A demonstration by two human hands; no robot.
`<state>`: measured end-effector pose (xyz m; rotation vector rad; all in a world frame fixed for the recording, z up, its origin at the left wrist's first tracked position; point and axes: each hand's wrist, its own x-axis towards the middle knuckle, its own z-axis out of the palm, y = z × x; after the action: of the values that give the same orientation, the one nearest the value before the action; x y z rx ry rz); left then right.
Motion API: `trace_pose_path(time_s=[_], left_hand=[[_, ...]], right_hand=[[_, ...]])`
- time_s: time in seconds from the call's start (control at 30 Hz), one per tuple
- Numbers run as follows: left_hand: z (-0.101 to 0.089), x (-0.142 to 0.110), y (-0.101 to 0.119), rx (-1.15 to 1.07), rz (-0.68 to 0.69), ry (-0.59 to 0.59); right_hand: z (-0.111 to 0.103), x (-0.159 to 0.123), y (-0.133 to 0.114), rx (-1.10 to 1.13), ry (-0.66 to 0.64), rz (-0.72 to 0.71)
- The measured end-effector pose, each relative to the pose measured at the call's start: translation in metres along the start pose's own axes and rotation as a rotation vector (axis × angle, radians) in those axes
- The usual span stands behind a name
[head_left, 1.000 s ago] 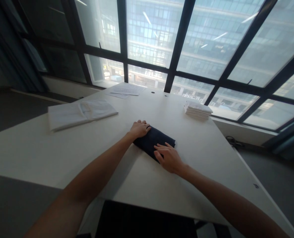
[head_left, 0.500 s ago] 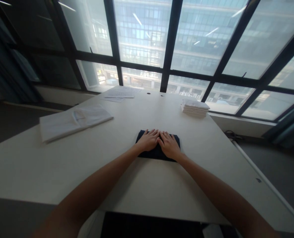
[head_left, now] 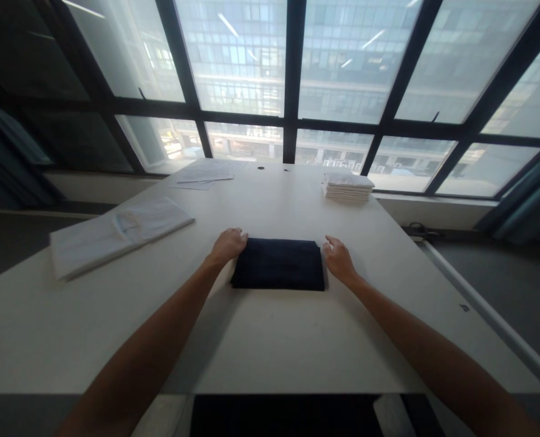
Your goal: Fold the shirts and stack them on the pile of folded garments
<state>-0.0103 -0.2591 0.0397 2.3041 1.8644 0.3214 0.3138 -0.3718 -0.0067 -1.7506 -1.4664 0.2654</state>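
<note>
A folded dark navy cloth (head_left: 277,271) lies flat and square in the middle of the white table (head_left: 260,340). My left hand (head_left: 228,246) rests at the cloth's left edge with its fingers curled against that edge. At the right edge sits my right hand (head_left: 338,258), fingers together and touching the cloth's side. Both forearms reach in from the near side of the table.
A stack of folded white cloths (head_left: 347,187) stands at the far right of the table. A long folded white garment (head_left: 115,233) lies at the left. Loose papers (head_left: 206,173) lie at the far edge by the large window (head_left: 288,79).
The cloth was angled, then squared to the table edge. My hands slid from its top outward to its left and right edges.
</note>
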Motion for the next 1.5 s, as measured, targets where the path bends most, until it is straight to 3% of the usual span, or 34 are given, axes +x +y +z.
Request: trace_pose_path(time_s=[0.17, 0.53, 0.7, 0.9, 1.07, 1.27, 1.4, 1.5], left_hand=[[-0.028, -0.004, 0.000, -0.321, -0.206, -0.293], [-0.045, -0.031, 0.022, -0.777, -0.074, -0.476], [-0.041, -0.038, 0.034, -1.136, -0.047, -0.351], [-0.020, -0.037, 0.049, -1.333, -0.043, -0.302], [-0.015, -0.035, 0.049, -1.439, 0.095, -0.244], [-0.016, -0.035, 0.052, -1.557, 0.211, -0.122], [-0.018, -0.034, 0.053, -1.608, 0.134, -0.011], [-0.017, -0.033, 0.053, -1.637, 0.062, 0.026]], right_hand=[[-0.013, -0.006, -0.008, 0.104, -0.113, 0.128], [-0.007, -0.022, -0.021, 0.233, -0.169, 0.048], [-0.003, -0.019, -0.017, 0.317, -0.091, 0.100], [-0.007, -0.007, -0.010, 0.468, -0.010, 0.298], [-0.016, -0.003, -0.009, 0.706, 0.020, 0.366], [-0.021, -0.006, -0.015, 1.049, -0.194, 0.349], [-0.022, 0.000, -0.010, 1.232, -0.364, 0.426], [-0.029, 0.003, -0.008, 1.389, -0.403, 0.469]])
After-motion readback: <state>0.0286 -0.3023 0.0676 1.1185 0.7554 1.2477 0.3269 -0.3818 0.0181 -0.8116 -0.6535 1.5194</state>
